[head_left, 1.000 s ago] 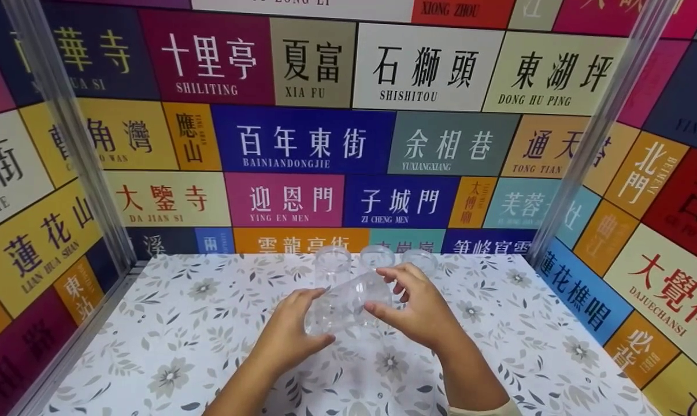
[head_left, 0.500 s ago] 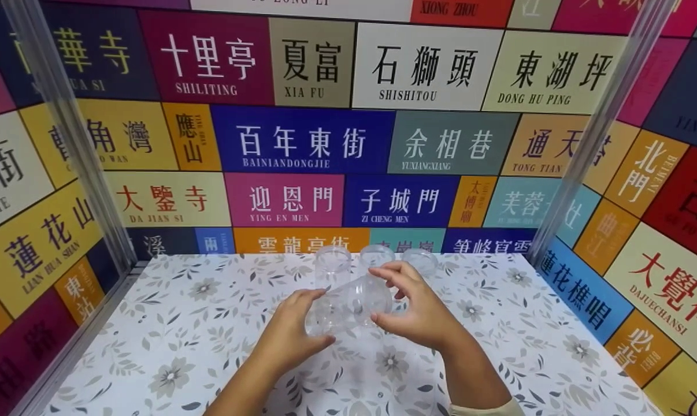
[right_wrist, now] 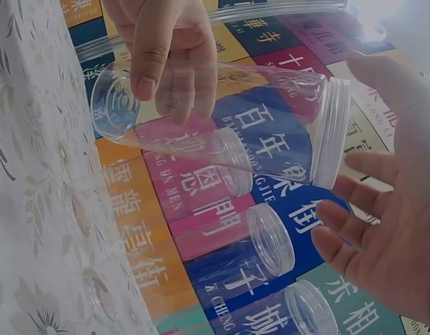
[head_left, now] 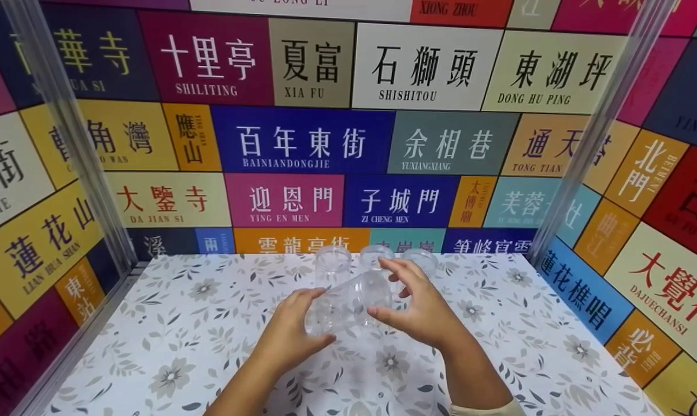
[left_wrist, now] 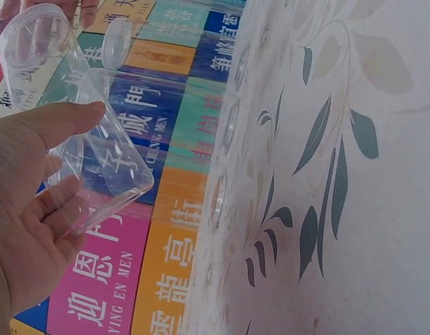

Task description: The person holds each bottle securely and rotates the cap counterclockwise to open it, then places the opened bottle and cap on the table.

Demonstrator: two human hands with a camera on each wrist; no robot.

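Note:
A clear plastic jar [head_left: 343, 303] with a clear ribbed lid [right_wrist: 331, 132] is held in the air above the table, tilted so that its lidded end points up and to the right. My left hand [head_left: 293, 329] grips it near the base, with thumb and fingers on opposite sides, as the left wrist view also shows beside the jar [left_wrist: 114, 150]. Around the lidded end my right hand [head_left: 415, 306] is spread, its thumb and fingers loosely bent. In the right wrist view the fingers [right_wrist: 340, 223] appear off the lid; any light touch is hard to tell.
Behind the hands, three more clear jars stand in a row at the table's back, among them the left one [head_left: 332, 263] and the right one [head_left: 423, 260]. A floral cloth [head_left: 169, 375] covers the table. Printed panels [head_left: 302, 138] with metal corner posts enclose it.
My right hand's fingers have shifted slightly about the lidded end, closing in and then spreading wider. The left hand and the jar have stayed nearly still.

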